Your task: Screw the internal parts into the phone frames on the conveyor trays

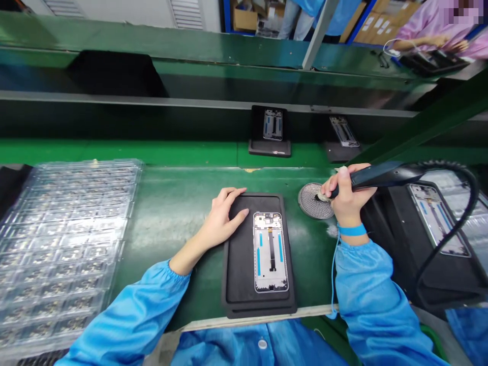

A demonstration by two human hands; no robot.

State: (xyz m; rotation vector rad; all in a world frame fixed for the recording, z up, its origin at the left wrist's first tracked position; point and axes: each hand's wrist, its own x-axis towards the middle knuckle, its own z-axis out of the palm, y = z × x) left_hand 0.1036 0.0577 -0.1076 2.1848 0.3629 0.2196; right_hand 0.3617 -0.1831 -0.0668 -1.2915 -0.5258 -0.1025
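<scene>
My left hand [224,218] rests flat on a black rubber mat [238,274], its fingers beside a phone frame [270,252]. That frame lies face up on the mat, with a white back, blue strips and a dark central strip. My right hand [346,195] grips a black corded pen-style power tool [366,178]. Its tip is hidden by my fingers, right at a round perforated metal dish [310,203]. A blue wrist strap [351,230] circles my right wrist.
A stack of clear plastic trays [64,244] holding several small parts fills the left side. A black fixture with another phone frame [436,221] stands to the right. Two more frames sit on black mats [272,127] on the far green belt. A co-worker's hands show at top right.
</scene>
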